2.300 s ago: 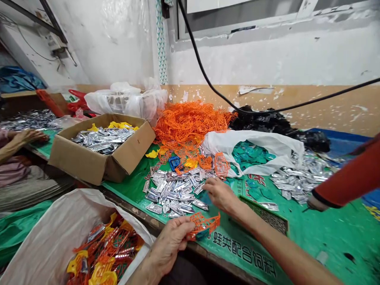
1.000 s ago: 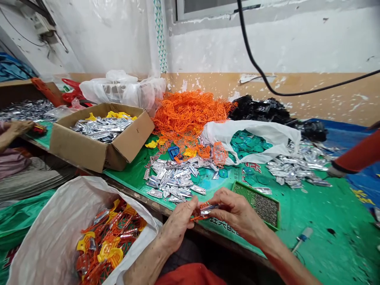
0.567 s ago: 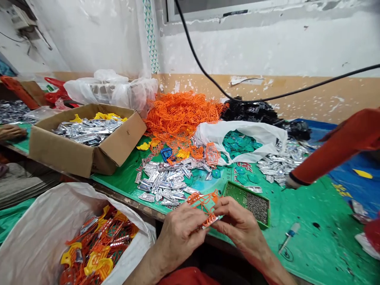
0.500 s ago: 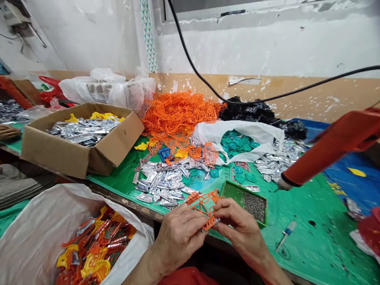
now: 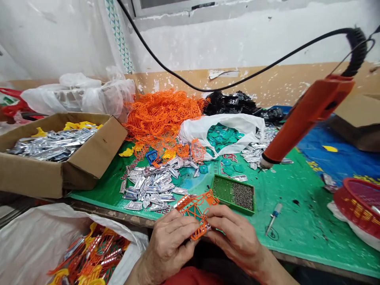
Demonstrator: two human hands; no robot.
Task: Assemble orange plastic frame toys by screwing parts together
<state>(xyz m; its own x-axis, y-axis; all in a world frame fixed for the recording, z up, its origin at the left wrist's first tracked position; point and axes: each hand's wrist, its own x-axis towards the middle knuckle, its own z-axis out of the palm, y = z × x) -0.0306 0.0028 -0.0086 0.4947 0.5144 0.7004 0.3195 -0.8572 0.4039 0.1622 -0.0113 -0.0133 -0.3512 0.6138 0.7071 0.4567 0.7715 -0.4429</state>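
Holding an orange plastic frame (image 5: 194, 213) just above the near edge of the green table (image 5: 297, 237), we grip it with both hands. Our left hand (image 5: 169, 247) pinches its left side, and our right hand (image 5: 237, 237) closes tight on its right side. A small silver packet (image 5: 207, 227) sits at the frame's near end, right by our fingers. It looks like we are fitting the packet into the frame. That spot seems to need a firm, careful push next. A heap of silver packets (image 5: 151, 186) lies far of our hands, and a green tray (image 5: 221, 188) sits just to the right. A white sack (image 5: 29, 245) on the near left holds more orange frames.
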